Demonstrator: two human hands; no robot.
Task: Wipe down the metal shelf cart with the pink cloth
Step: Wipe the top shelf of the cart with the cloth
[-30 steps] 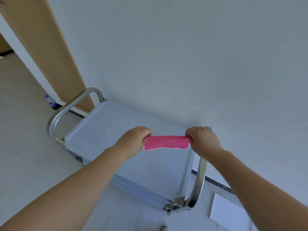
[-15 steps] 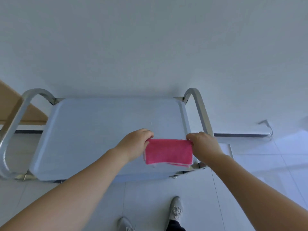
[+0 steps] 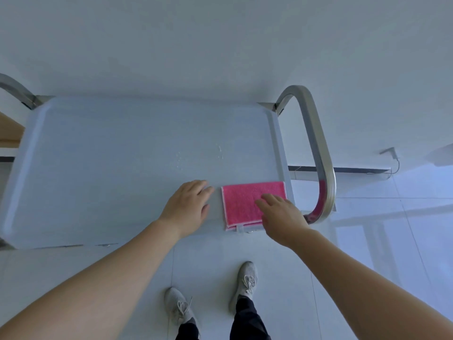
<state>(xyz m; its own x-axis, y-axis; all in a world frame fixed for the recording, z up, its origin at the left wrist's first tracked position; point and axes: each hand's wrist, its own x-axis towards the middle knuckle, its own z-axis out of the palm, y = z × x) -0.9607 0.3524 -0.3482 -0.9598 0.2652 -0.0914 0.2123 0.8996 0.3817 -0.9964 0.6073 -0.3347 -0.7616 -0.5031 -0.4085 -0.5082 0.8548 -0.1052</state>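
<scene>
The folded pink cloth [image 3: 245,202] lies flat on the near right corner of the metal shelf cart's top tray [image 3: 122,168]. My right hand [image 3: 282,214] is over the cloth's near right part with fingers spread and straight; whether it touches the cloth I cannot tell. My left hand [image 3: 188,204] is just left of the cloth, fingers relaxed, over the bare tray and holding nothing. A few small water drops sit on the tray behind the cloth.
The cart's curved steel handle [image 3: 316,148] rises at the right end, another handle [image 3: 14,92] at the far left. A white wall stands right behind the cart. My two feet in grey shoes [image 3: 245,280] are on the tiled floor in front.
Both hands held the cloth stretched in the air before; now it lies on the tray's right corner and both hands have let go. The view has turned to face the cart squarely.
</scene>
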